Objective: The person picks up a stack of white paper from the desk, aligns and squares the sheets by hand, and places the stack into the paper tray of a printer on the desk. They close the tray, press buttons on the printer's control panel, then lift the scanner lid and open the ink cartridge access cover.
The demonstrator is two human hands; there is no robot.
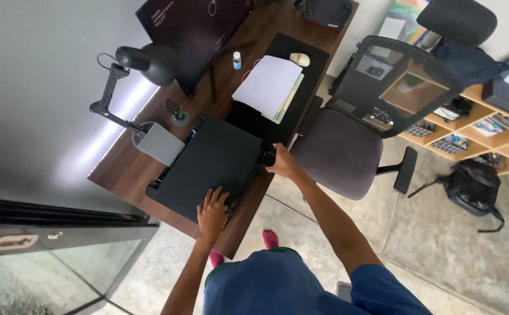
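While the left hand (212,211) lies flat, fingers spread, on the black flat case's (210,163) near edge, the right hand (280,164) grips its right corner; long axis runs near-to-far on the desk (123,172).

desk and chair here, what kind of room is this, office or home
Most likely an office or study. A wooden desk carries a monitor, a mouse and a desk lamp, with a mesh office chair beside it and open shelves of supplies. Both hands rest on a flat black case.
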